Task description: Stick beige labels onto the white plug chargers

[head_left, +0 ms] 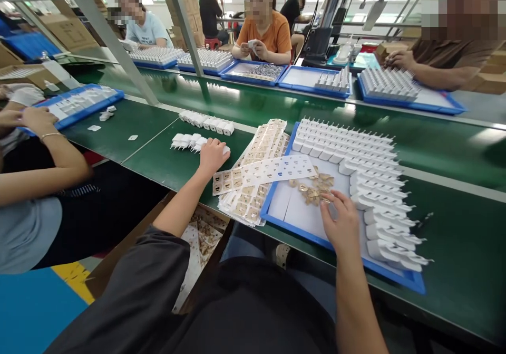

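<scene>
Far to my left a co-worker's hand (33, 119) rests by a blue tray of white parts (79, 103), nothing to do with me. Moving in along the green desk (154, 153), there's one short row of white plug adapters (207, 123) lying loose, and nearer me a second small cluster of adapters (187, 141). My left hand (212, 155) is down at the right end of that cluster, fingers curled over one white adapter; I can't tell whether I've actually gripped it or am just covering it. Just right of that hand lies a fanned stack of label sheets (256, 177), the top sheet partly bare, partly stocked with small tan stickers. Next, my blue tray (276, 206): a little heap of tan peeled bits (314, 188) sits on its white floor, and my right hand (343, 225) rests there, fingertips (328, 200) touching the edge of the heap, fingers loosely bent, nothing clearly held. Further right, the tray is packed with rows of white adapters (356, 153), prongs up, curving down its right side. My read: most pieces stand ranked in the tray, only the two small batches on the desk are left. Across the desk other people work at their own trays.
</scene>
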